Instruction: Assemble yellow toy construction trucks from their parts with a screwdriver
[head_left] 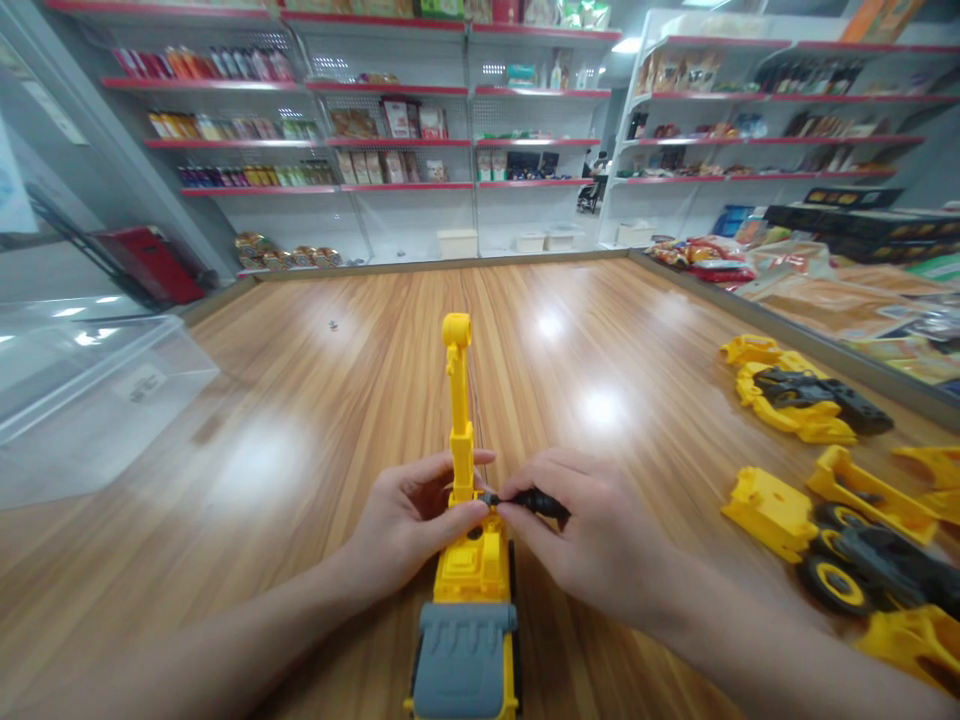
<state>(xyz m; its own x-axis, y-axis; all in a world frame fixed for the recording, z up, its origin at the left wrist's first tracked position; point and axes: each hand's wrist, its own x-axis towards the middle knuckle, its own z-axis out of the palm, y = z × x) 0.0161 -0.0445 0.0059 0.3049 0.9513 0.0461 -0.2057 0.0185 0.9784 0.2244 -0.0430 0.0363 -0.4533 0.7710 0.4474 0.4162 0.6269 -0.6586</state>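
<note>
A yellow toy truck [472, 570] with a grey part [459, 655] at its near end stands on the wooden table in front of me. Its yellow boom arm [460, 400] points up and away. My left hand [409, 515] is closed around the base of the boom, thumb on the near side and fingers behind it. In my right hand [581, 510] is a small black screwdriver [544, 502], held sideways between thumb and fingers. Its tip meets the right side of the boom's base, near my left thumb; the exact contact point is too small to make out.
Yellow and black toy vehicle parts [795, 390] lie at the right, with more wheeled pieces [836, 580] nearer me. A clear plastic bin [97, 400] stands at the left. Small bits [333, 325] lie far left on the table [375, 300]. Bagged goods [825, 280] sit beyond the right edge.
</note>
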